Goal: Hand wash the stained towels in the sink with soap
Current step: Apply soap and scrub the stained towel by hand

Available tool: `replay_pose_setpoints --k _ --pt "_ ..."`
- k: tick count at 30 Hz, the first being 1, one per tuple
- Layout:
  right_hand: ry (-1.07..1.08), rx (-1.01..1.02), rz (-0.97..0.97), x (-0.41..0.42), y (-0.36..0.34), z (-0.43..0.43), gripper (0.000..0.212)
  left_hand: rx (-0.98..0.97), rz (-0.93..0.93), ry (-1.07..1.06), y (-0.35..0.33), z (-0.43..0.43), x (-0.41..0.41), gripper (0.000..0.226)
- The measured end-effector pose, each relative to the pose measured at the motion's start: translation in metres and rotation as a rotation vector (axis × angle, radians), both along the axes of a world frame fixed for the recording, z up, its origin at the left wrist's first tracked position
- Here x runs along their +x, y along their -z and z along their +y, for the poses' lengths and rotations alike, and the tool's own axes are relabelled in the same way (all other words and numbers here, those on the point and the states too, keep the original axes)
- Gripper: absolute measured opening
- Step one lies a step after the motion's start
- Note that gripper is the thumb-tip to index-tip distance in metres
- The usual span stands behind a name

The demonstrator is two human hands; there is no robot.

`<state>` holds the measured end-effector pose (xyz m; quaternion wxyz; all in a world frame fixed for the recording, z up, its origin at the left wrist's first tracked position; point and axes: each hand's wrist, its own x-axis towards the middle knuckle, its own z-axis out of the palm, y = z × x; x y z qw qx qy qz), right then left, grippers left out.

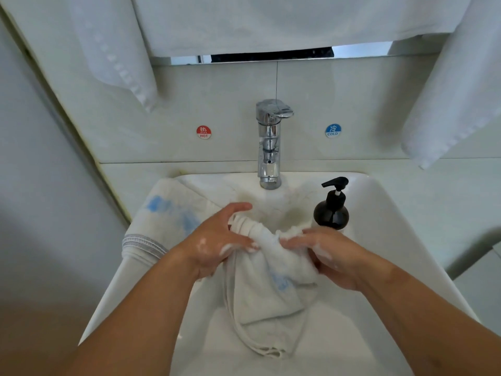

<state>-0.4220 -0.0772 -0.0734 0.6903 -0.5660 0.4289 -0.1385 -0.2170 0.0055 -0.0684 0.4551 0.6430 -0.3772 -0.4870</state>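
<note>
A wet white towel with a faint blue stain hangs bunched over the white sink. My left hand grips its upper left part, soap foam on the fingers. My right hand clutches the bunched top on the right, also foamy. The towel's lower end trails down into the basin. A second white towel with blue stains and a grey stripe lies draped over the sink's left rim. A black soap pump bottle stands on the sink's back right ledge, just beyond my right hand.
A chrome tap rises at the sink's back centre, with no water visible. Hot and cold stickers sit on the wall tiles either side. White towels hang at upper left and upper right. A wall closes in on the left.
</note>
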Motion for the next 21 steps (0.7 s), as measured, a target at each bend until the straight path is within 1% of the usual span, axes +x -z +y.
replay_pose_setpoints --k 2,3,4,5,7,9,10,12,14,16,18,19,20,21 --pt "-0.127 0.079 0.062 -0.004 0.002 0.002 0.042 -0.092 0.068 -0.126 0.003 -0.003 0.001 0.081" --pt "-0.147 0.094 0.048 -0.004 0.001 0.003 0.048 -0.129 0.101 -0.188 0.003 -0.003 0.0 0.081" --pt "-0.14 0.083 0.019 -0.003 0.0 0.004 0.05 -0.161 0.134 -0.247 0.003 -0.004 0.0 0.081" --pt "-0.112 0.048 -0.031 -0.001 -0.002 0.004 0.046 -0.178 0.169 -0.303 0.002 -0.006 0.001 0.081" --pt "0.012 -0.012 -0.166 0.004 -0.005 0.005 0.033 -0.157 0.239 -0.356 0.002 -0.007 0.002 0.071" --pt "0.161 -0.063 -0.253 0.01 -0.004 0.004 0.022 -0.1 0.218 -0.299 0.005 -0.009 -0.003 0.06" --pt "0.227 -0.111 -0.252 0.012 -0.002 0.002 0.016 -0.088 0.184 -0.252 0.007 -0.009 -0.008 0.053" --pt "0.288 -0.222 -0.21 0.012 -0.001 -0.001 0.009 -0.134 0.085 -0.201 0.008 -0.009 -0.02 0.036" --pt "0.295 -0.317 -0.173 0.009 -0.001 -0.002 0.013 -0.227 -0.08 -0.227 0.007 -0.009 -0.03 0.026" --pt "0.33 -0.467 -0.123 0.01 -0.002 -0.001 0.018 -0.314 -0.218 -0.271 0.002 -0.007 -0.038 0.026" --pt "0.425 -0.667 0.035 0.014 -0.002 0.002 0.013 -0.413 -0.328 -0.262 -0.002 -0.002 -0.05 0.023" --pt "0.454 -0.754 0.127 0.016 -0.002 0.004 0.011 -0.448 -0.397 -0.222 -0.005 0.001 -0.058 0.021" --pt "0.454 -0.798 0.189 0.018 -0.002 0.007 0.012 -0.46 -0.473 -0.18 -0.007 0.003 -0.066 0.018" --pt "0.426 -0.798 0.218 0.019 -0.003 0.011 0.013 -0.461 -0.536 -0.17 -0.006 0.003 -0.072 0.014"
